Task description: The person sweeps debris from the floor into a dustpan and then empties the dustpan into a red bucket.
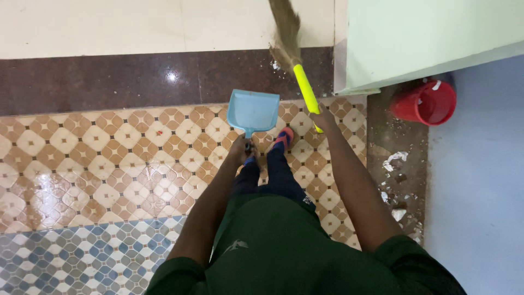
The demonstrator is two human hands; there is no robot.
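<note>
Seen from above, a person in a dark green top stands on a brown-and-cream patterned tile floor point(109, 147), both arms stretched down ahead of the body. The left hand point(240, 148) is wrapped closed around the short handle of a light blue dustpan point(252, 111), which sits low over the tiles with its wide mouth pointing away from the person, toward a dark reddish-brown stone step point(136, 79). The right hand point(324, 118) is closed in a fist around the bright yellow handle of a broom point(299, 71), gripping near the handle's lower end (the fingers themselves are mostly hidden behind the wrist). The broom leans away to the upper left, its brown bristles point(285, 27) blurred above the step and the pale floor beyond it. The dustpan lies just left of the broom handle, near it but apart. A foot in a red and blue slipper point(283, 137) shows between the arms. To the right, a red bucket point(426, 102) stands by a pale green door point(426, 38), with scraps of white debris point(396, 161) scattered on the bare strip below it.
</note>
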